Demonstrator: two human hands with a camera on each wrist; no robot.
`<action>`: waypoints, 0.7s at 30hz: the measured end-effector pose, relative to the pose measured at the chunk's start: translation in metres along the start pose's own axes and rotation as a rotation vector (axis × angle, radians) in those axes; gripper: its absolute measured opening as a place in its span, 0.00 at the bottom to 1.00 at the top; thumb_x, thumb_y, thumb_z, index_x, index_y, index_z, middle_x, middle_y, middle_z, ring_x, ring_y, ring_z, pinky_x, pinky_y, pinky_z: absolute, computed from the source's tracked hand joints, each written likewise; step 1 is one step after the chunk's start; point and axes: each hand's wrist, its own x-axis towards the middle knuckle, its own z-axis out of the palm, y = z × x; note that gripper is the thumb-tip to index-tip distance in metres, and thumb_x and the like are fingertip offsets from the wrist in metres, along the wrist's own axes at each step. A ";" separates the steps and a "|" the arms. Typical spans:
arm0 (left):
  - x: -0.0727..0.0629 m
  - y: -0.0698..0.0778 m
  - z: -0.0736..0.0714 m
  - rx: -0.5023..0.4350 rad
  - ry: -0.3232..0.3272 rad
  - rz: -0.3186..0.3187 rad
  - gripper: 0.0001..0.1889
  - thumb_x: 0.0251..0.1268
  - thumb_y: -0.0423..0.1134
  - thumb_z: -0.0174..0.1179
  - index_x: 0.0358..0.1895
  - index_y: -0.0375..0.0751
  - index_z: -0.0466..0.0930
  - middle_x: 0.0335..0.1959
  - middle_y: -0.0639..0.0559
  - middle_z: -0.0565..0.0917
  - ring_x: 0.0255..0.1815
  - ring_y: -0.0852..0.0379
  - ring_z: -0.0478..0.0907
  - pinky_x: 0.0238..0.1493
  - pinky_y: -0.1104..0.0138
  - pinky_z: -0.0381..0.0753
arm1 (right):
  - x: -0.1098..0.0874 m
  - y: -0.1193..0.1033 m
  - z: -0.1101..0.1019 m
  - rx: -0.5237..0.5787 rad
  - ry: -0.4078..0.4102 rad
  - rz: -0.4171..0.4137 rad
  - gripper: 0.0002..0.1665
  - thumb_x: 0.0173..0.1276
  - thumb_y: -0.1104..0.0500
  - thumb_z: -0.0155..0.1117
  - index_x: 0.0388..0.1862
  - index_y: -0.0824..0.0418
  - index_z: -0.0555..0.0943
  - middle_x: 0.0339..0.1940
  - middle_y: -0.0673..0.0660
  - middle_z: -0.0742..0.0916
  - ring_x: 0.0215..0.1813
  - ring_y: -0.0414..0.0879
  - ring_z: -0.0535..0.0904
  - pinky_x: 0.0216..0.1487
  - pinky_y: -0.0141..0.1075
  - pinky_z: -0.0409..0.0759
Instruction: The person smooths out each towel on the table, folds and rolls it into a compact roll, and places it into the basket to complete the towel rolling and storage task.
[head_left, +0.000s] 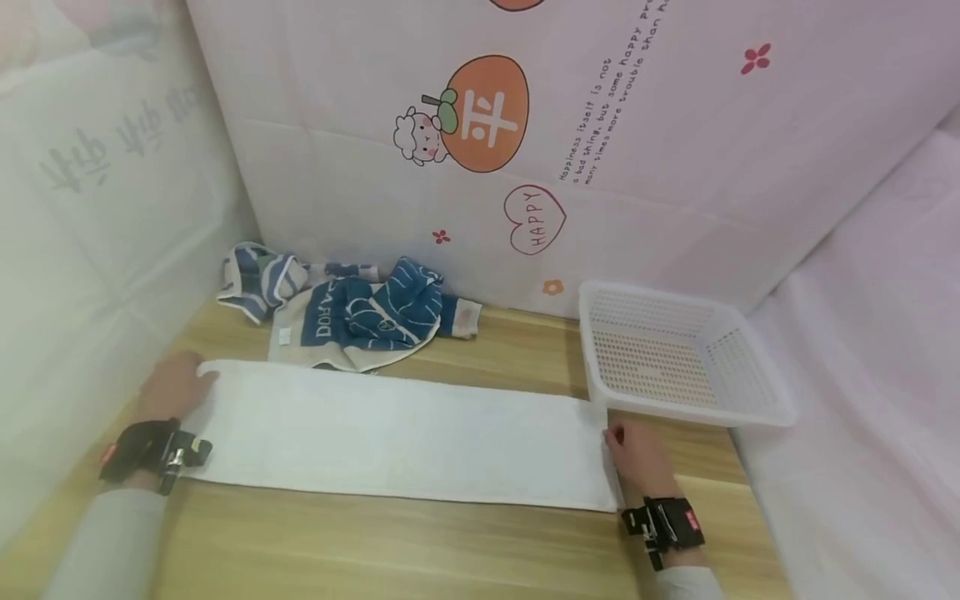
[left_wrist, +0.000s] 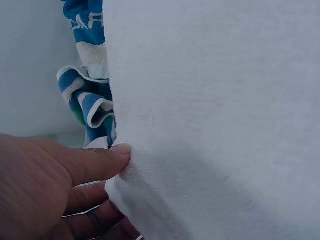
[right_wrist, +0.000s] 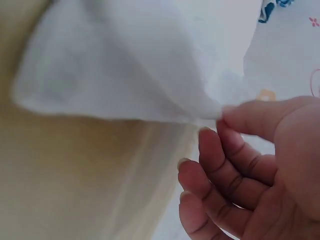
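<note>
A long white towel (head_left: 397,437), folded into a strip, stretches across the wooden table between both hands. At its far left corner, my left hand (head_left: 174,385) pinches the edge; the left wrist view shows the thumb (left_wrist: 120,152) on top and the fingers beneath the cloth. My right hand (head_left: 643,454) holds the short right edge. In the right wrist view, the thumb and index finger pinch the white cloth (right_wrist: 135,65), and the other fingers curl loosely below it.
Behind the towel lies a crumpled blue and beige towel (head_left: 360,312) beside a blue-and-white striped cloth (head_left: 258,279). A white plastic basket (head_left: 757,412) stands at the back right. Printed white sheets (head_left: 660,225) hang around the wooden table (head_left: 420,550).
</note>
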 end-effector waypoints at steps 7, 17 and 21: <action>0.008 0.005 -0.003 -0.085 0.158 -0.046 0.17 0.70 0.33 0.55 0.52 0.19 0.75 0.46 0.20 0.79 0.44 0.22 0.76 0.40 0.37 0.76 | 0.008 -0.001 -0.007 0.047 0.026 0.068 0.18 0.81 0.56 0.49 0.49 0.71 0.78 0.32 0.58 0.81 0.29 0.49 0.75 0.26 0.38 0.72; 0.018 -0.013 0.011 -0.050 0.025 0.030 0.19 0.69 0.35 0.56 0.47 0.14 0.72 0.41 0.18 0.78 0.40 0.23 0.76 0.42 0.37 0.76 | 0.006 0.007 0.011 0.036 -0.022 0.123 0.18 0.76 0.50 0.59 0.27 0.59 0.81 0.21 0.52 0.79 0.23 0.46 0.73 0.22 0.37 0.69; -0.010 -0.008 -0.005 -0.019 -0.108 -0.012 0.22 0.71 0.41 0.57 0.40 0.15 0.73 0.34 0.22 0.77 0.32 0.31 0.76 0.36 0.42 0.77 | -0.005 0.001 0.013 0.028 -0.062 0.166 0.20 0.72 0.46 0.64 0.27 0.59 0.79 0.21 0.52 0.78 0.24 0.46 0.71 0.23 0.37 0.66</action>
